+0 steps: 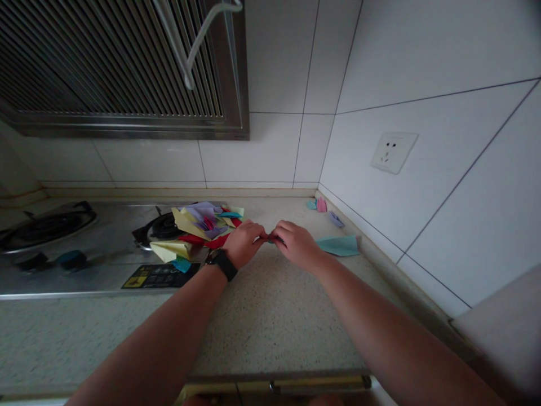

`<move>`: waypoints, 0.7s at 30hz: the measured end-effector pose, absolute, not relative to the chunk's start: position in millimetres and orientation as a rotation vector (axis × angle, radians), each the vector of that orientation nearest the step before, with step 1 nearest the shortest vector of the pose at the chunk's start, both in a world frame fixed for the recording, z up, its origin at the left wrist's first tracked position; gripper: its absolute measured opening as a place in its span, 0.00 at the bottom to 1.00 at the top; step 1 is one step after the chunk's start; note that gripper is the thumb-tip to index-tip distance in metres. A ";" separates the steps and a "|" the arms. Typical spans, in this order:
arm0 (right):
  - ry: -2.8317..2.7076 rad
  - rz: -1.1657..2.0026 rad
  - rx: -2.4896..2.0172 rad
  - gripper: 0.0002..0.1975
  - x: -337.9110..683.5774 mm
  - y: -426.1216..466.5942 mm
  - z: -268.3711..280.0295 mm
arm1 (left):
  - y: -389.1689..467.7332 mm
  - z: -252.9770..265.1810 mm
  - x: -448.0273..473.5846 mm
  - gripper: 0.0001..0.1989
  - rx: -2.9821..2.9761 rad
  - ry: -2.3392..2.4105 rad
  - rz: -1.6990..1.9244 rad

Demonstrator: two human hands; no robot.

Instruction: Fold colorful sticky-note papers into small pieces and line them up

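Note:
Over the speckled countertop [270,316], my left hand [244,243] and my right hand [296,245] meet with their fingertips pinched together. Between them is a small, dark bluish folded piece of paper [270,241], mostly covered by the fingers. A dark watch band circles my left wrist. Just left of that hand lies a heap of folded and crumpled paper, with purple paper [203,211], pale yellow paper [169,251], red paper [217,241] and blue paper [181,264]. Beyond my right hand rests a flat light-blue sheet of paper [340,246].
The paper heap partly covers a gas stove [110,270] and its right burner. Small folded papers in pink [322,204], light blue [311,204] and purple [336,219] sit by the wall. A range hood [127,127] hangs above; a socket [394,152] is on the right wall.

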State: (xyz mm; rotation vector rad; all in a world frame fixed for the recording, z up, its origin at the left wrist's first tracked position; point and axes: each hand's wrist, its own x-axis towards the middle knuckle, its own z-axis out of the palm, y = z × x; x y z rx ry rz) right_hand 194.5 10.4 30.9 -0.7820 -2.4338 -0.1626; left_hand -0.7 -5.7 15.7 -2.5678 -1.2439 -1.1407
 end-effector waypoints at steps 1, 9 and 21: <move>-2.414 -0.154 -0.791 0.03 195.2 11.9 31.4 | -5.9 15.9 0.0 0.03 -2.552 -1.248 -1.136; -2.193 0.000 -0.918 0.05 207.4 29.9 33.2 | -10.4 26.5 -8.6 0.04 -2.497 -1.164 -1.065; -2.274 0.101 -0.964 0.07 207.8 28.2 32.4 | -13.8 32.0 -7.5 0.07 -2.468 -1.047 -0.998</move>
